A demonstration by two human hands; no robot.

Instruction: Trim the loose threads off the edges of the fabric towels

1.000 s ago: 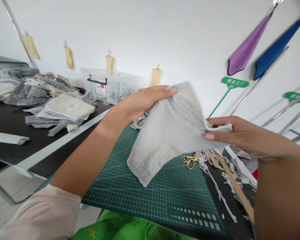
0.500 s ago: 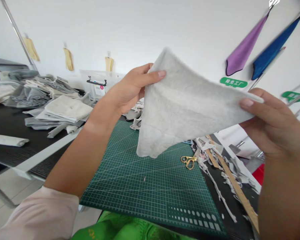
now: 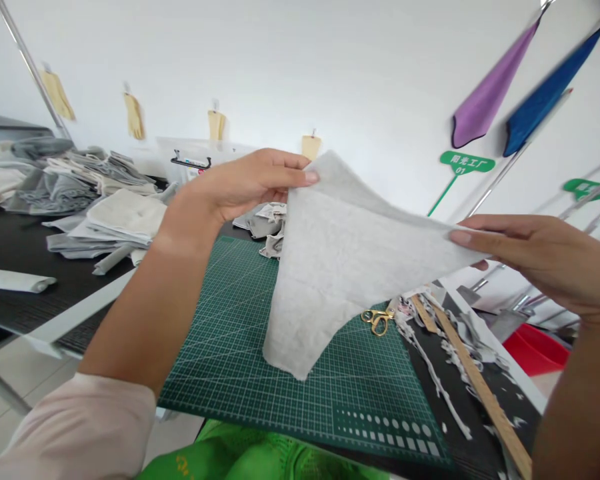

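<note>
A light grey cloth (image 3: 330, 260) hangs stretched between my two hands, above a green cutting mat (image 3: 240, 373). My left hand (image 3: 260, 177) pinches its upper left corner between thumb and fingers. At the other end, my right hand (image 3: 525, 250) grips the right corner, thumb in front. The cloth's lower part droops towards the mat on the left side. Gold-handled scissors (image 3: 379, 321) lie at the mat's right edge, just behind the cloth's lower edge; their blades are mostly hidden among scraps.
Piles of folded grey and white cloths (image 3: 125, 217) cover the black table at left. Fabric scraps (image 3: 435, 380) and a wooden ruler (image 3: 480, 387) lie along the right. A clear plastic bin (image 3: 235, 152) stands behind. A red basin (image 3: 537, 348) is below, at right.
Both hands have lowered the cloth, and my right hand has moved slightly inward. The cloth now hangs further down over the mat, its lower part more unfolded.
</note>
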